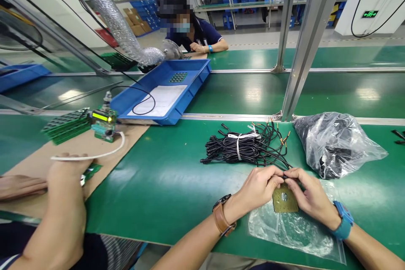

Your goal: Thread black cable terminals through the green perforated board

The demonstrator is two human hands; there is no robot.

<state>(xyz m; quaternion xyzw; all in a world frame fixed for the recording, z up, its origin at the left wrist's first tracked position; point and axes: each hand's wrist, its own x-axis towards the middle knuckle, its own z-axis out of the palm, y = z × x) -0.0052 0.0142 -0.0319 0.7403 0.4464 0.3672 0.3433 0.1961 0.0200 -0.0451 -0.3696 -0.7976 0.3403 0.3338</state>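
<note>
My left hand point(257, 187) and my right hand point(311, 194) meet over the green bench, both pinching a thin black wire point(286, 176) at its end. Below the fingers hangs a small square olive-brown plate point(284, 199) with a round hole in it; which hand holds it I cannot tell. Just beyond my hands lies a bundle of black cables point(245, 145) tied with white straps, with orange-tipped ends. A flat clear plastic bag point(294, 230) lies under my wrists.
A clear bag of black parts point(335, 145) sits at the right. A blue tray point(164, 88) stands behind, left of centre. At the left a co-worker's arm point(63, 215) reaches to green circuit boards point(68, 125) and a lit display module point(103, 122). Another person sits across the conveyor point(284, 93).
</note>
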